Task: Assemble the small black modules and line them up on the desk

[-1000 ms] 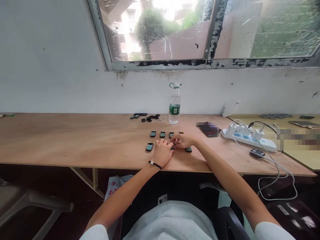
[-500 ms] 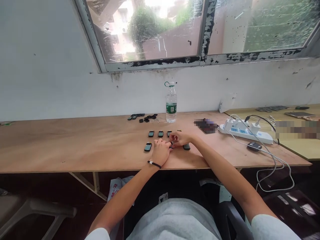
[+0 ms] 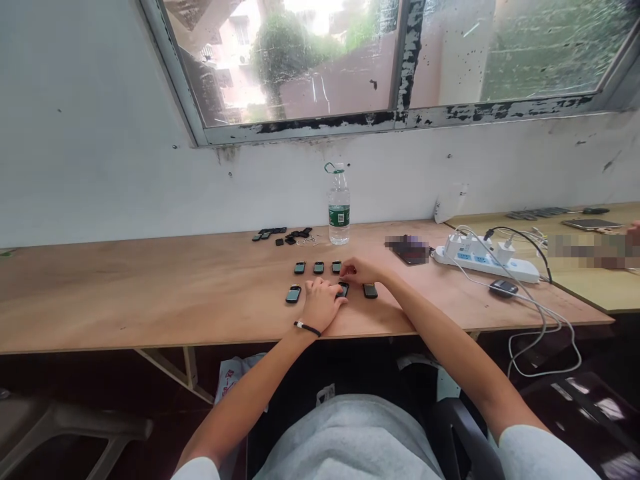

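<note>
A small black device with a grey screen (image 3: 343,289) lies on the table between my hands. My left hand (image 3: 321,305), wearing a dark bracelet, rests on the wood with its fingers and thumb closed about that device's left side. Just above its top end, my right hand (image 3: 361,271) has thumb and fingertips pinched together; whatever they hold is too small to make out. Similar devices lie around: one (image 3: 293,294) left of my left hand, one (image 3: 370,291) below my right hand, and a row with one device (image 3: 319,267) in its middle.
Toward the wall lie a pile of black parts (image 3: 299,235) and a water bottle (image 3: 339,213) standing upright. To the right are a dark flat object (image 3: 413,252), a white power strip (image 3: 493,261) with cables, and a black device (image 3: 503,288). Another person's hand shows at the far right edge.
My right hand has lifted slightly up and away from the device between my hands, so its screen now shows. My left hand stays nearly in place. The view has shifted a little.
</note>
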{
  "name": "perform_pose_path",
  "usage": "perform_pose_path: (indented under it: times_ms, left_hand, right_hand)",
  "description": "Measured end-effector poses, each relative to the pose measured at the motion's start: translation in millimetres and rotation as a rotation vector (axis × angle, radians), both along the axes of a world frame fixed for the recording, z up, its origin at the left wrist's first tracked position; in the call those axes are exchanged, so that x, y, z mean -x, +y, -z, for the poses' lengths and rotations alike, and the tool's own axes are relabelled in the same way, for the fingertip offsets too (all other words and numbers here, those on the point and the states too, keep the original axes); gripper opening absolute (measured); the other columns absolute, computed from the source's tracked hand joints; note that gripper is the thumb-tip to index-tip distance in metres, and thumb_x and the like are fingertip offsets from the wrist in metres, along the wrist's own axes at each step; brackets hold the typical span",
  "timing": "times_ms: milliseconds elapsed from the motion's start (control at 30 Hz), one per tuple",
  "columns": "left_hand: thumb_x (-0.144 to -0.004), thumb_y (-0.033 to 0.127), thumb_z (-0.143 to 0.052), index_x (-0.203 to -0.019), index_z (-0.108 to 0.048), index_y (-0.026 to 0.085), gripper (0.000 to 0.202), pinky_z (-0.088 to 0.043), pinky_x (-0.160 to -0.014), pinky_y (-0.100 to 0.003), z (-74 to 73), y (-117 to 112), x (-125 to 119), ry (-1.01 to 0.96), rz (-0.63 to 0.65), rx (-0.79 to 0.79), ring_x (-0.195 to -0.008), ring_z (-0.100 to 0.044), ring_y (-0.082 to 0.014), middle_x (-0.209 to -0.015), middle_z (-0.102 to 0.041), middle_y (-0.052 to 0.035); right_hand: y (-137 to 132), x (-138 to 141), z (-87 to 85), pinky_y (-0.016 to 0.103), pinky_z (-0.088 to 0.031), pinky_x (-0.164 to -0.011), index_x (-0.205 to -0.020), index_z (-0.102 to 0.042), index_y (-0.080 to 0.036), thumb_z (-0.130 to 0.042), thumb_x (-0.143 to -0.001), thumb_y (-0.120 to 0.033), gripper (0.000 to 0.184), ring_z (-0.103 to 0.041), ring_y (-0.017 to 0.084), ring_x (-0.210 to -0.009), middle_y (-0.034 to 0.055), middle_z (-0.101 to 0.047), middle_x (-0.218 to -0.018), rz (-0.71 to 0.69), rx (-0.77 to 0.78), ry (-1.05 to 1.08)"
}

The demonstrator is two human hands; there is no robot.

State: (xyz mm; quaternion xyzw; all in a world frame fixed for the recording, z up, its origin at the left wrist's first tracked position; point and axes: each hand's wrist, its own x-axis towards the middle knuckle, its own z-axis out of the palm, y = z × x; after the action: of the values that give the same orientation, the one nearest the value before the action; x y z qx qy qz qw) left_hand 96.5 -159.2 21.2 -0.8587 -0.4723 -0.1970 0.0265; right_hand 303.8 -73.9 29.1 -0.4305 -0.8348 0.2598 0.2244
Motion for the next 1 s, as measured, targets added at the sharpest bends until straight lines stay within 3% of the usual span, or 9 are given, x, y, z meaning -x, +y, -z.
perform_pose_path:
  times_ms: [267, 400, 533, 733, 1000]
  left_hand:
    - [-0.094, 0.044, -0.071, -0.094, -0.079, 0.023, 0.022, -0.035, -0.09, -0.046, -2.8, -2, 0, 0.02, 0.001, -0.001, -0.106, -0.058, -0.0295, -0.098, -0.076, -0.0088]
    - [-0.093, 0.043, -0.073, -0.099, -0.078, 0.024, 0.02, -0.037, -0.092, -0.045, -4.0, -4, -3, -0.025, 0.024, -0.024, -0.108, -0.058, -0.0283, -0.104, -0.074, -0.0077]
    - [-0.093, 0.038, -0.073, -0.101, -0.077, 0.023, 0.017, -0.041, -0.092, -0.042, -1.1, -8, -21, -0.073, 0.117, -0.043, -0.108, -0.059, -0.0262, -0.107, -0.071, -0.0075]
    - [-0.093, 0.039, -0.073, -0.1, -0.074, 0.02, 0.021, -0.045, -0.093, -0.04, 7.5, -17, -56, -0.018, 0.115, 0.025, -0.104, -0.062, -0.0269, -0.102, -0.071, -0.0087]
    - [-0.097, 0.03, -0.068, -0.098, -0.071, 0.019, 0.011, -0.048, -0.093, -0.038, 18.8, -22, -56, -0.068, 0.097, 0.006, -0.105, -0.062, -0.0252, -0.105, -0.07, -0.0081]
  right_hand:
    - [-1, -7, -3.2, 0.027, -0.047, -0.067, -0.095, -0.078, -0.015, -0.062, -0.087, -0.03, 0.023, -0.062, 0.018, -0.073, 0.0064, -0.076, -0.087, -0.045, -0.03, 0.001]
    - [-10, -37, -6.9, 0.028, -0.05, -0.075, -0.098, -0.076, -0.015, -0.06, -0.082, -0.018, 0.023, -0.065, 0.02, -0.088, 0.0085, -0.076, -0.1, -0.077, -0.064, 0.01]
    - [-28, -70, 0.0, 0.027, -0.052, -0.077, -0.108, -0.073, -0.015, -0.064, -0.076, -0.014, 0.034, -0.065, 0.019, -0.094, 0.0102, -0.072, -0.113, -0.144, 0.053, -0.023]
    - [-53, -80, 9.7, 0.025, -0.046, -0.067, -0.105, -0.067, -0.016, -0.076, -0.082, -0.036, 0.032, -0.06, 0.015, -0.079, 0.0041, -0.067, -0.091, -0.146, 0.128, 0.027]
    - [-53, -75, 12.8, 0.025, -0.041, -0.061, -0.094, -0.058, -0.018, -0.083, -0.076, -0.044, 0.04, -0.05, 0.013, -0.068, -0.0017, -0.057, -0.078, -0.116, 0.181, 0.066]
